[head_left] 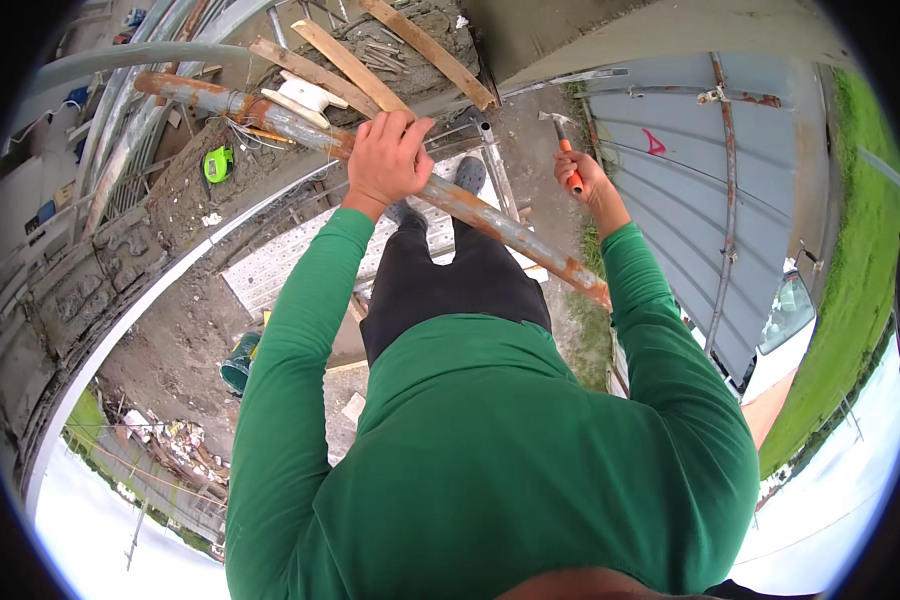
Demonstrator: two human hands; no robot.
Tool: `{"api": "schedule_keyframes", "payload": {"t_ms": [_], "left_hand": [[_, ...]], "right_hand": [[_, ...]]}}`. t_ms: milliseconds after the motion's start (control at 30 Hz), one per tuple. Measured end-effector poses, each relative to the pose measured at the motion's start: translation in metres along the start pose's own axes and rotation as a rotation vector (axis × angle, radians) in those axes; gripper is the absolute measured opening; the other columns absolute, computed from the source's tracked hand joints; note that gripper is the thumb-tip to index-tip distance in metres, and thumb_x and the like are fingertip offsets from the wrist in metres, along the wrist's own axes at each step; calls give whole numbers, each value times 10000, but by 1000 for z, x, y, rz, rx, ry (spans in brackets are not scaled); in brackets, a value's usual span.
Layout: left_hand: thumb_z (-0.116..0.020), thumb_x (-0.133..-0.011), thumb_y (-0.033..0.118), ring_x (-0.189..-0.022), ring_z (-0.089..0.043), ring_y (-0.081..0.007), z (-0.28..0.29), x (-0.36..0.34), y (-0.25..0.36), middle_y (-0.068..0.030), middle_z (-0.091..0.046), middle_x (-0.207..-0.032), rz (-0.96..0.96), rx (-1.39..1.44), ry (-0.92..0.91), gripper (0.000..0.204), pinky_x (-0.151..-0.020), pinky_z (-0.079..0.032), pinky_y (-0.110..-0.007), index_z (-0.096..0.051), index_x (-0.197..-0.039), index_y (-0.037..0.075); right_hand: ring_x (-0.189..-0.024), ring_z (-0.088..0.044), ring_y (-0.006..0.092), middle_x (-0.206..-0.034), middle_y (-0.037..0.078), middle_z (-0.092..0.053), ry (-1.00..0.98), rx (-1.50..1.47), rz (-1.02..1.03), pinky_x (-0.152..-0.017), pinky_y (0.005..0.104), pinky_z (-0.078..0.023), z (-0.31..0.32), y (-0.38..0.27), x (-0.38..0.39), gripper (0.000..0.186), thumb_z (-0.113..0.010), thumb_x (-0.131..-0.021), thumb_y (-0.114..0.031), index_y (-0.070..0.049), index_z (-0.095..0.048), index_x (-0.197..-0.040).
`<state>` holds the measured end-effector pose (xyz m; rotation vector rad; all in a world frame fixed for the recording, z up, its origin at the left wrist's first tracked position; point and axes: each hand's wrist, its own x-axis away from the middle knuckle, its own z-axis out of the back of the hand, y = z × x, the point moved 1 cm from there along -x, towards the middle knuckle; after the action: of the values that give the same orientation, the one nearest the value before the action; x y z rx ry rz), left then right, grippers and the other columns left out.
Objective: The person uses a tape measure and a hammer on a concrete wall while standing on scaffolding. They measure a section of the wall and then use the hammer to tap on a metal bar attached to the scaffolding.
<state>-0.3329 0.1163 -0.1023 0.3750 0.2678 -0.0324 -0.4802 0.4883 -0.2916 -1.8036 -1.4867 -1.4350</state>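
Observation:
A long rusty metal pipe (490, 225) runs diagonally from upper left to centre right. My left hand (385, 155) is wrapped over its top near the middle. To the right, my right hand (582, 175) grips the orange handle of a hammer (566, 150), whose steel head points up and left, a little apart from the pipe. Both arms wear green sleeves. My black trousers and grey shoes (468, 175) show below the pipe, standing on a perforated metal platform (280, 265).
Wooden planks (350, 65) lie across a rough concrete wall top at the upper middle, with a white plastic piece (305, 98) and a green tape measure (217, 163) nearby. A grey sheet-metal fence (690, 200) stands right, grass beyond it. Dirt ground and a green bucket (238, 362) lie far below.

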Motion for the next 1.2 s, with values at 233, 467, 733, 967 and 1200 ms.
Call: {"api": "schedule_keyframes", "payload": {"t_ms": [233,467,733,967,1200], "left_hand": [[-692,-790,182,-962,-591,-265,0,-1,8,-48,-598,-1016,-22,-43,21,336,-826,-434,-422,-700,-1124,147],[-714,-924,189,-765,-632,-254,-10,11,72,-76,-630,-839,94,272,-166,169,-723,-476,-392,-731,-1053,81],[-679,-1017,258,-804,-636,-118,-43,21,198,-50,-689,-927,508,1175,-659,280,-729,-531,-307,-667,-1089,-12],[-676,-987,138,-704,-627,-107,-8,11,186,-25,-617,-818,813,1392,-632,123,-611,-530,-276,-588,-1033,65],[-681,-988,132,-512,-490,-56,34,31,124,32,-533,-728,800,1070,-939,127,-445,-415,-225,-583,-1049,78]], "right_hand": [[-498,-500,77,-669,-22,-513,363,687,466,-425,229,-437,15,61,102,131,-566,-1007,-90,-62,-513,-890],[-571,-558,117,-741,37,-605,274,801,892,-534,302,-472,1,178,166,159,-615,-943,-118,15,-604,-1029],[-742,-718,295,-842,200,-704,222,1085,1189,-698,397,-554,-28,275,206,611,-694,-895,-159,67,-513,-1434],[-768,-679,142,-903,118,-724,-49,898,1239,-718,309,-552,-26,270,197,392,-640,-1033,-224,46,-646,-1317],[-830,-730,306,-991,161,-754,797,1047,1636,-762,401,-574,31,201,163,280,-703,-982,-275,-32,-751,-1113]]}}
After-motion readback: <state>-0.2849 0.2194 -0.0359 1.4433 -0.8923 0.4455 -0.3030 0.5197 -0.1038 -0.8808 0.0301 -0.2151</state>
